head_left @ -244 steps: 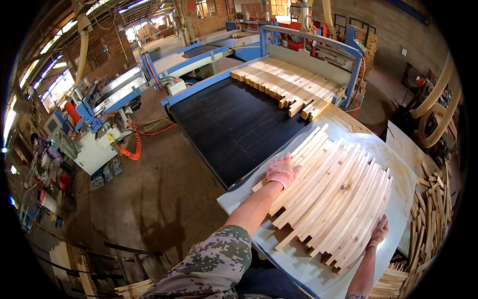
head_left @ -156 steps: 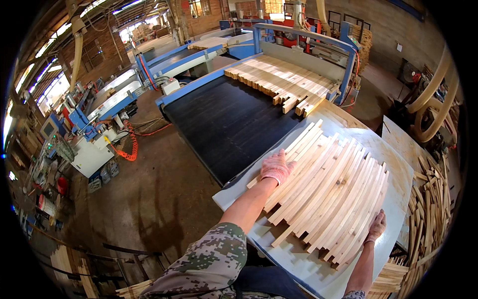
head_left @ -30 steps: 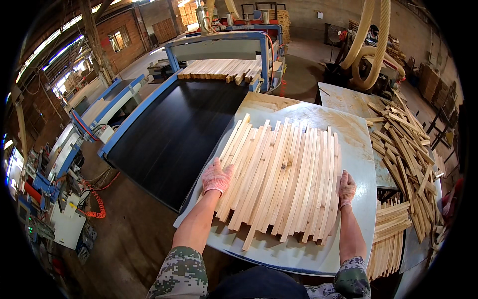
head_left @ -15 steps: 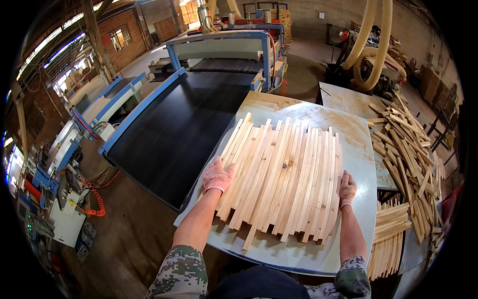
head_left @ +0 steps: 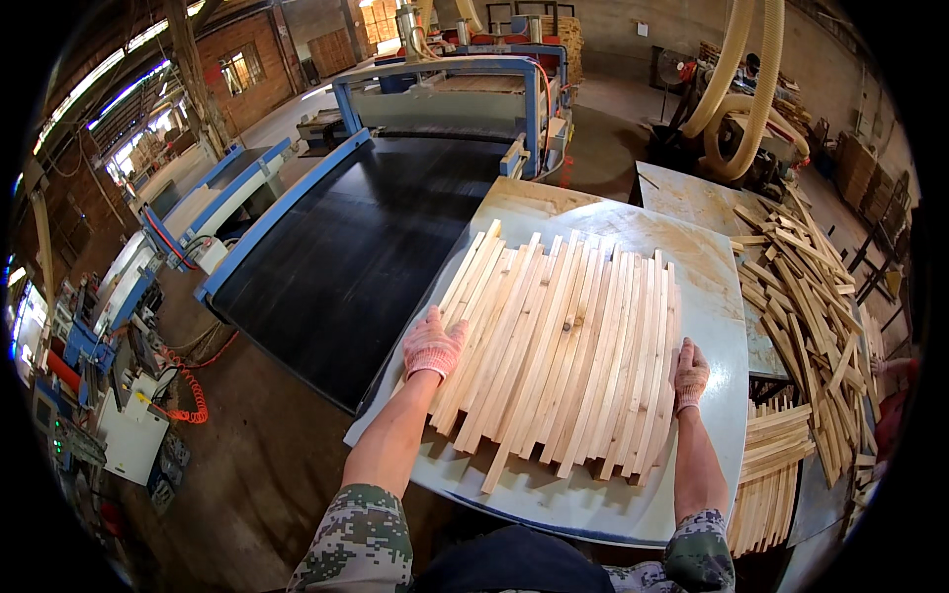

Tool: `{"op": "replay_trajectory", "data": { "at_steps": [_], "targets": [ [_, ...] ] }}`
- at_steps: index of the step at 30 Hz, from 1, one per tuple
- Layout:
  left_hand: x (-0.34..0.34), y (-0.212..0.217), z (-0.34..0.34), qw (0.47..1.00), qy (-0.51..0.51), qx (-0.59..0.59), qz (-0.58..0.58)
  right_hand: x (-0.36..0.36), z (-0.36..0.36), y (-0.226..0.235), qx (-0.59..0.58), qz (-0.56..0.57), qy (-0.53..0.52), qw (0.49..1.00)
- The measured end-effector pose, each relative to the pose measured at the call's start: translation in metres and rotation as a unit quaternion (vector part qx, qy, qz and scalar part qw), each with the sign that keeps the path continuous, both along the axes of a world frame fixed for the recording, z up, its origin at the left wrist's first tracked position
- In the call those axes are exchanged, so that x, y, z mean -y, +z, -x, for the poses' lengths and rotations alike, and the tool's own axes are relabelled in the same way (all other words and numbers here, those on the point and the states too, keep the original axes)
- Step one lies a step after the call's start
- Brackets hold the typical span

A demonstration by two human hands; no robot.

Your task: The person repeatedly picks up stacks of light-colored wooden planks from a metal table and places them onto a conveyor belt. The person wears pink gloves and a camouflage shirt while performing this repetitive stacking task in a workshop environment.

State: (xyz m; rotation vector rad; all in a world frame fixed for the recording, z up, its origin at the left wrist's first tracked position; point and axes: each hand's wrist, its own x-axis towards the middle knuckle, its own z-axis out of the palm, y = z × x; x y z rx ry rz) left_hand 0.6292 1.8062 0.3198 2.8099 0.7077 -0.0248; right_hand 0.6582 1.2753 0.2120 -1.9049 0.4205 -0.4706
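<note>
A row of several pale wooden strips (head_left: 563, 346) lies side by side on a light board tabletop (head_left: 633, 219), with uneven ends at front and back. My left hand (head_left: 433, 344), in a pinkish knit glove, rests against the left side of the row, fingers stretched forward and thumb out over the strips. At the right side, my right hand (head_left: 691, 374), in a similar glove, lies along the outermost strip with its fingers extended. Neither hand is wrapped around a strip. One strip juts out toward me at the front.
Left of the tabletop, a wide black conveyor belt (head_left: 366, 237) runs into a blue-framed machine (head_left: 445, 94). Loose wooden strips (head_left: 806, 306) are heaped at the right, with stacked strips (head_left: 766, 474) below. Pale hoses (head_left: 761, 89) hang behind. Another person's arm (head_left: 895, 366) shows at the right rim.
Both hands and the wooden strips stay almost in place. The view has shifted slightly. Another person's arm has come into sight at the right rim.
</note>
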Motion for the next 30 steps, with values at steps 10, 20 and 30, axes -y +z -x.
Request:
{"op": "replay_trajectory", "data": {
  "at_steps": [10, 20, 30],
  "targets": [
    [0.000, -0.003, 0.001, 0.999, 0.002, 0.026, 0.019, -0.006, 0.003, 0.012, 0.007, 0.026, -0.009, 1.000],
    [-0.013, -0.010, 0.000, 0.998, -0.014, 0.035, 0.045, -0.003, 0.042, 0.055, -0.222, 0.045, 0.111, 0.968],
    [-0.024, -0.003, 0.000, 0.982, -0.075, 0.066, 0.159, -0.057, 0.047, 0.083, -0.243, 0.182, 0.024, 0.952]
  ]
}}
